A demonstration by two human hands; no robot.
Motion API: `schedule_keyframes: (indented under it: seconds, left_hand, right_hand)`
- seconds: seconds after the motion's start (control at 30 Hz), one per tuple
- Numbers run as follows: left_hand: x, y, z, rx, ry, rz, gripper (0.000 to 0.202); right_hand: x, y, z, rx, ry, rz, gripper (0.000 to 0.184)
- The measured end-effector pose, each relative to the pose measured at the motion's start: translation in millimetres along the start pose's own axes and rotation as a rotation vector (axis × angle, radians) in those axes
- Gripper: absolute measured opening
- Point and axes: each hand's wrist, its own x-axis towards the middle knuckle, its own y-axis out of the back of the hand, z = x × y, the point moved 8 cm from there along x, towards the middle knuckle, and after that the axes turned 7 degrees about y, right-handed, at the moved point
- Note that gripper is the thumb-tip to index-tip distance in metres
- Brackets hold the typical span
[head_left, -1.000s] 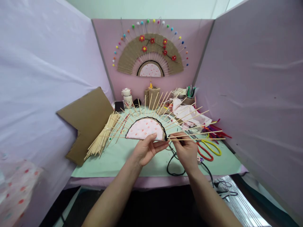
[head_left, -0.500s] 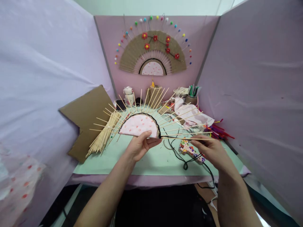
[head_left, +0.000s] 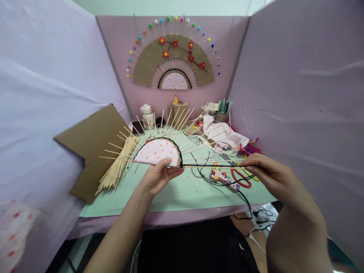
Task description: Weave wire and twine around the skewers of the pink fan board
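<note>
Cord [head_left: 212,165] held straight from a half-round fan [head_left: 156,151]
Above the table [head_left: 176,200], the fan's lower edge is gripped by the left hand [head_left: 159,176]; the cord is pinched by the right hand [head_left: 271,174].

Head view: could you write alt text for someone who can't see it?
The left hand holds a dotted semicircular fan base with radiating wooden sticks; the right hand holds black cord stretched from the base's corner. Behind, a flowered fan hangs on a pink panel.
</note>
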Motion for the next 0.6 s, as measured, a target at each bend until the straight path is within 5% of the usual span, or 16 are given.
schedule_keyframes:
  seconds: [0.23,0.43,0.6]
  left_hand:
    - [-1,1.1,-3,0.023,0.039,0.009,0.005]
    - [-6,-0.3,-8,0.019,0.060,-0.010,0.004]
    - [-8,-0.2,-6,-0.009,0.048,-0.023,0.004]
  right_hand:
    - [-3,15,-2,-0.047,-0.024,0.266,0.013]
    - [-15,-2,35,0.026,-0.255,0.410,0.017]
    - [-24,-11,52,0.183,-0.309,0.518,0.018]
